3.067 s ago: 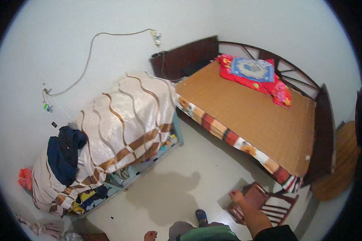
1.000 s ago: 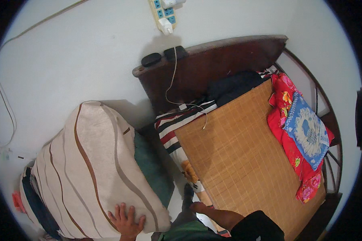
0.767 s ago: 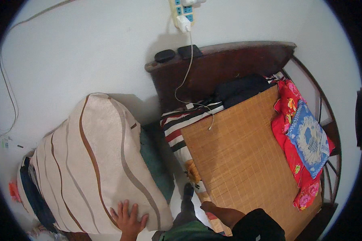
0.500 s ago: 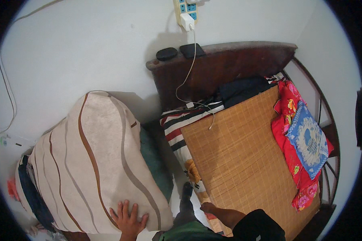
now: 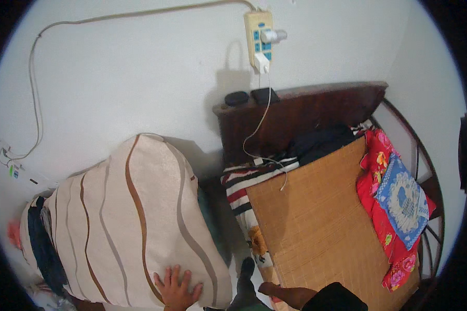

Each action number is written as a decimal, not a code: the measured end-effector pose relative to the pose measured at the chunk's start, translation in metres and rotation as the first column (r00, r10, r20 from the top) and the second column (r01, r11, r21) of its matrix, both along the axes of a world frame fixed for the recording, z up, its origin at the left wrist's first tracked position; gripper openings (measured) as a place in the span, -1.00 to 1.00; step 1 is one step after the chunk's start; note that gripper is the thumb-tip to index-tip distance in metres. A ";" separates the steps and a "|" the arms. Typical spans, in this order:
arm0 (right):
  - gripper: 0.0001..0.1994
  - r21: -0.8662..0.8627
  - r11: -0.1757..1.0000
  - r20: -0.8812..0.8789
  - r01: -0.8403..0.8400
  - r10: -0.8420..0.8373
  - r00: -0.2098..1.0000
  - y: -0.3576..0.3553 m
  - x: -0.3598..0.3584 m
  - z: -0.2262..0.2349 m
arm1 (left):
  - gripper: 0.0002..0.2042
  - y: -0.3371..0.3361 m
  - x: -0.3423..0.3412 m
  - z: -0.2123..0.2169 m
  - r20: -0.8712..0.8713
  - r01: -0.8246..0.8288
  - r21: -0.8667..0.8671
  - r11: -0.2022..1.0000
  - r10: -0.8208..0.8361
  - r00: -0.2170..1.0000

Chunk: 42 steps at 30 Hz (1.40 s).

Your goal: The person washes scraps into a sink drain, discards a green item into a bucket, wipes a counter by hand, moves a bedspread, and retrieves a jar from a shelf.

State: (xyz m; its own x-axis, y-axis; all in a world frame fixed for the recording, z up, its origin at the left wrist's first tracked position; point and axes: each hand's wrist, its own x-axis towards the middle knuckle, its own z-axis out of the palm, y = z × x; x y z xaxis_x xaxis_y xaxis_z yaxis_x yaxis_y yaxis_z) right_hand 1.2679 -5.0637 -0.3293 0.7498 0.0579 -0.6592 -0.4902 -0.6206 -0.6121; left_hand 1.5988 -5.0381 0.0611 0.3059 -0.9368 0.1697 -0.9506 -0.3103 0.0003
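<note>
From my remote station I find the left hand [image 5: 179, 292] laid palm down on the striped cover [image 5: 114, 223], with its fingers spread wide and nothing pinched. The cover is at the left of the scene, draped over a bulky form whose contents I cannot see. I judge the cloth soft, limp and light for its size, with a faint sheen that could make it slide under a flat palm; breakage is not a concern. The sounder hold, in my assessment, is a gathered fold at its near right edge, since the middle lies too smooth to pinch. The right hand [image 5: 268, 288] is beside the near left edge of the mat [image 5: 316, 223], its fingers curled; I cannot tell whether it holds anything. Dark clothing [image 5: 44, 249] lies over the cover's far left part and would probably drag on any pull from there. Between cover and bed I note a narrow gap, occupied at its near end by the wearer's foot [image 5: 247, 267]. To the far side, a white cable [image 5: 267, 109] hangs from the power strip [image 5: 251, 33] past the headboard [image 5: 306, 114] onto the mat, a possible snag. Red floral bedding [image 5: 366, 189] and a blue pillow [image 5: 386, 189] lie well apart at the right.
</note>
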 end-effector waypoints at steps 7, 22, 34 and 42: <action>-0.73 -0.021 0.995 -0.082 -0.096 0.094 0.992 -0.017 -0.009 0.046 | -0.60 0.032 0.009 -0.008 -0.102 0.005 -0.117 0.993 -0.017 0.995; -0.76 -0.352 0.901 0.004 -0.252 0.271 0.963 0.145 0.074 0.100 | -0.55 0.483 -0.093 -0.194 -0.739 -0.405 0.313 0.859 0.488 0.465; -0.66 -0.295 0.746 -0.133 -0.597 0.587 0.799 0.283 0.238 0.057 | -0.63 0.808 -0.264 -0.304 -0.626 -0.954 0.298 -0.003 0.754 -0.198; -0.64 -0.324 0.266 0.069 -0.908 0.964 0.258 0.374 0.397 0.004 | -0.58 0.804 -0.259 -0.269 -0.708 -0.851 0.452 -0.268 0.473 -0.525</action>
State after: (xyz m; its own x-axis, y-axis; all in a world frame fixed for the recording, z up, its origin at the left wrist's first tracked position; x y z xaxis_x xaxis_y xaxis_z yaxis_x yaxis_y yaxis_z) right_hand 1.6650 -4.6896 -0.3257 0.3590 0.7243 -0.5887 0.6393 -0.6503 -0.4103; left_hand 1.3401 -4.2341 -0.2078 0.6408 0.5380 -0.5477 0.7629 -0.3665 0.5325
